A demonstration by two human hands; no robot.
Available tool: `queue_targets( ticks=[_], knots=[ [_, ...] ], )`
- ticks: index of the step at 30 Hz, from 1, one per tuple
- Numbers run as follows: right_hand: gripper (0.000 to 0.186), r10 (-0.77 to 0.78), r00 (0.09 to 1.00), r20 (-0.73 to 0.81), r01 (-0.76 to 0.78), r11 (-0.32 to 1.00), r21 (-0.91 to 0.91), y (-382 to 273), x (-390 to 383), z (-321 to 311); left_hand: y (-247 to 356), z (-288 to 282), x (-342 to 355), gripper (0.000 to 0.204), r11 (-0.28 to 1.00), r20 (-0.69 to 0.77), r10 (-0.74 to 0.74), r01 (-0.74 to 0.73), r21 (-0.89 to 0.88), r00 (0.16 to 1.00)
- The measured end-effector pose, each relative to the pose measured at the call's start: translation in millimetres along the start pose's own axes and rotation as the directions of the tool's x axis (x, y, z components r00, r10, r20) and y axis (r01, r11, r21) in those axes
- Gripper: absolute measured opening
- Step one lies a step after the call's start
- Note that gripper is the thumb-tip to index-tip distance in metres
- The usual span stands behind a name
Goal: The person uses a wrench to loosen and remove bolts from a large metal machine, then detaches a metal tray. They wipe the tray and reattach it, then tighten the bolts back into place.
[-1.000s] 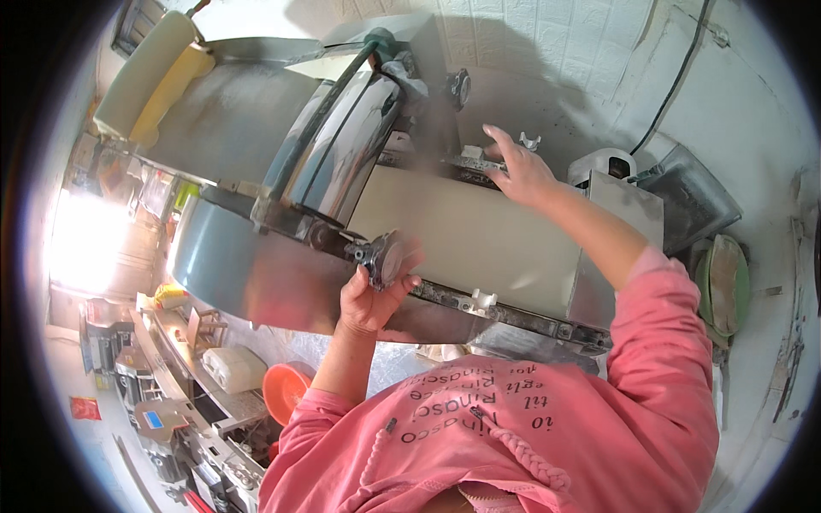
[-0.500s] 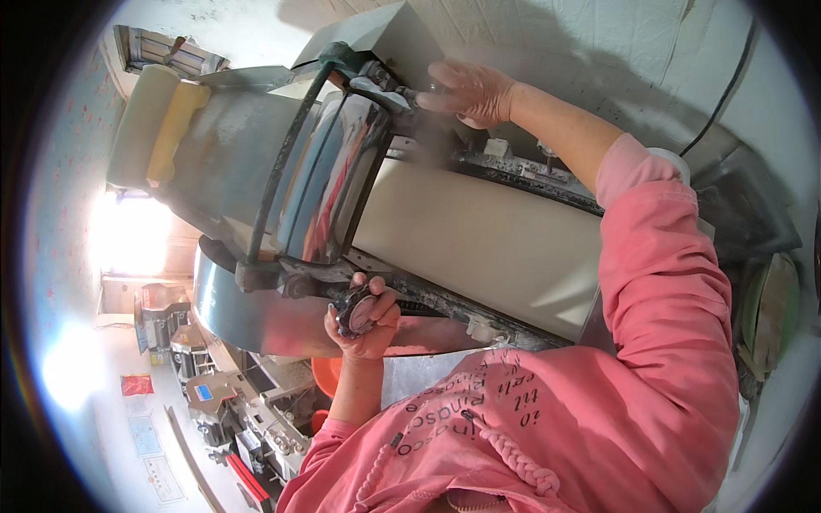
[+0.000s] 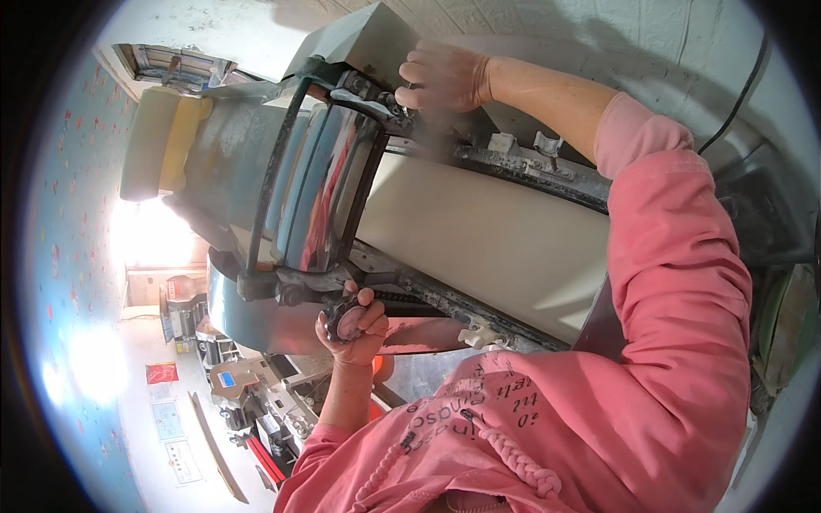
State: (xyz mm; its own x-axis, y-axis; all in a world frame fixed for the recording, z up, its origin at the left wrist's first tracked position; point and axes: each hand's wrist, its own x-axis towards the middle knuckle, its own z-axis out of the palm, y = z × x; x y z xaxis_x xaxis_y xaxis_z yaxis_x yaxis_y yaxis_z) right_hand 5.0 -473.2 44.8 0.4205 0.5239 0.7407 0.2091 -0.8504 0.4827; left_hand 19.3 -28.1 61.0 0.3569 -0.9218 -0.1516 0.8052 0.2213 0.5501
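Observation:
A large dough-rolling machine fills the view, with a cream conveyor belt (image 3: 496, 235) and shiny steel rollers (image 3: 312, 197) behind a black guard bar. My left hand (image 3: 352, 325) is closed around a dark round knob (image 3: 342, 312) on the machine's near side, below the rollers. My right hand (image 3: 445, 79), dusted with flour, reaches over the belt and rests on the black fitting (image 3: 376, 98) at the top far end of the rollers. Its fingers are curled against the metal; whether they grip it I cannot tell. Pink sleeves cover both arms.
A grey metal housing (image 3: 359, 43) rises behind the rollers against a white tiled wall. A second belt (image 3: 162, 141) runs off to the upper left. Other machines and clutter (image 3: 248, 402) stand on the floor at the lower left. A black cable (image 3: 744, 94) hangs at the right.
My right hand has moved left along the far rail, from the belt's side up to the fitting at the roller top. My left hand stays on the knob. The view has shifted closer.

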Motion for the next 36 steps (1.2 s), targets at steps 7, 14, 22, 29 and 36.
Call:
queue_targets(
  ticks=[7, 14, 22, 29, 36],
  knots=[
    [0.088, 0.785, -0.003, 0.619, -0.864, -0.314, 0.393, -88.5, 36.6, -18.1, 3.9, 3.6, -8.9, 0.067, 0.997, -0.111, -0.008, 0.017, 0.076, 0.994],
    [0.103, 0.868, 0.207, 0.452, -0.835, -0.084, 0.543, -98.4, 21.5, -20.0, 16.3, 8.0, -11.3, 0.069, 0.978, -0.12, -0.134, 0.151, 0.143, 0.984],
    [0.075, 0.308, 0.932, 0.191, -0.33, 0.939, 0.095, -22.4, -4.7, 3.7, -7.1, -12.9, 7.3, 0.071, 0.998, 0.11, 0.054, -0.055, 0.006, 0.993],
    [0.073, 0.766, 0.599, 0.233, -0.798, 0.543, 0.262, -61.3, 15.4, -15.6, -0.3, -14.0, 5.1, 0.065, 1.0, 0.11, 0.02, -0.019, -0.015, 0.994],
    [0.083, 0.866, 0.049, 0.497, -0.913, -0.163, 0.374, -92.7, 37.6, -19.4, -2.7, -10.7, 5.3, 0.064, 0.999, 0.099, 0.036, -0.035, -0.014, 0.994]
  ],
)
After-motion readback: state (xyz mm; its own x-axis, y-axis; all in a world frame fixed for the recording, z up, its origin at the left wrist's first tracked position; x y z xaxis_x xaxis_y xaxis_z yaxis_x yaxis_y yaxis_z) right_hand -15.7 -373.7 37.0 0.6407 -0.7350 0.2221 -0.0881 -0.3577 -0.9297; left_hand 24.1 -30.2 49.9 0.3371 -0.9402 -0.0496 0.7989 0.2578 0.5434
